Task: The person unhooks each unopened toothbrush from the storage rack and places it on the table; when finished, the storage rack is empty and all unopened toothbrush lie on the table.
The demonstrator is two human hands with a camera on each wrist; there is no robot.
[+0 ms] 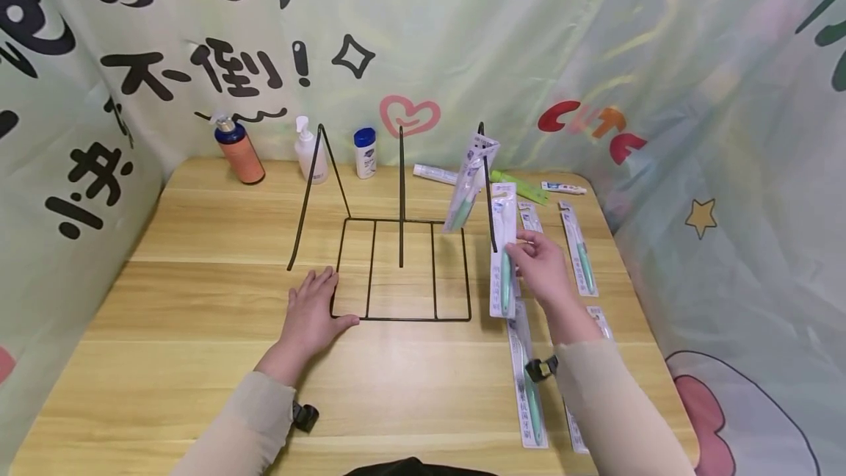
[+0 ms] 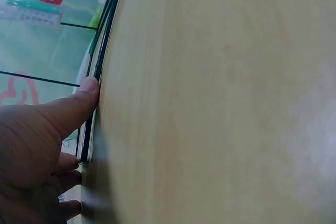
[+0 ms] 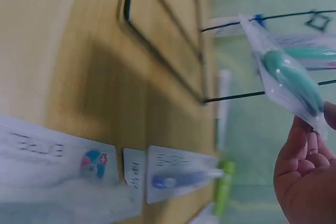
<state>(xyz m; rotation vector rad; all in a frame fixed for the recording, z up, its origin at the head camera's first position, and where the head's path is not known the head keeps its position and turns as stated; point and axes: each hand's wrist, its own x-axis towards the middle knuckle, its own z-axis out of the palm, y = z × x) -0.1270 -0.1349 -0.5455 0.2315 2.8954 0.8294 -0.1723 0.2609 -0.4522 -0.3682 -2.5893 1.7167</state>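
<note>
The counter [image 1: 198, 329] is pale wood-grain laminate, smooth with a slight sheen; on it stands a thin black wire rack [image 1: 401, 270], its flat base a rectangle split by straight rods, with slim uprights rising from the back edge. The left hand [image 1: 312, 314] lies flat on the counter, fingers straight and relaxed, thumb against the near left corner of the rack's base; the left wrist view shows the thumb touching the black wire.

The right hand [image 1: 543, 264] pinches a packaged toothbrush [image 1: 504, 259] and holds it upright just beside the rack's right upright; the pack is a long white card under clear glossy plastic, the brush handle mint green and rounded; its print is too small to read. A second such pack [image 1: 468, 182] hangs tilted on the right upright.

More toothbrush packs lie flat on the counter to the right [image 1: 579, 248] and near the right forearm [image 1: 526, 380]; the latter carries a line of Chinese characters, not legible. Along the back stand an orange bottle with a dark cap [image 1: 238, 150], a white pump bottle [image 1: 309, 153] and a small white bottle with a blue cap [image 1: 365, 153]; a white tube [image 1: 432, 173] and a green tube [image 1: 522, 187] lie beside them. The backdrop cloth [image 1: 463, 35] is pale green and glossy, printed with large black Chinese characters, among them "不倒!", a pink heart and the word "CUTE" in red and orange.
</note>
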